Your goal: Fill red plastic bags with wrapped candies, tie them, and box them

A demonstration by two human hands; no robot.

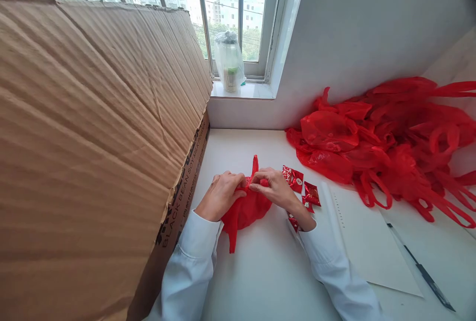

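Observation:
A red plastic bag [253, 212] lies on the white table between my hands, one handle sticking up at the far side and another hanging toward me. My left hand [222, 193] pinches the bag's gathered top from the left. From the right, my right hand [273, 187] grips the same gathered part with thumb and forefinger. What the bag holds, if anything, is hidden. Just right of my right hand lie several small red packets [311, 193], some partly covered by my wrist.
A large cardboard box [92, 137] walls off the left side. Piled at the back right are many red plastic bags [394, 132]. A white paper sheet [372, 236] and a pen [427, 276] lie on the right. A bagged jar [230, 70] stands on the windowsill [256, 91].

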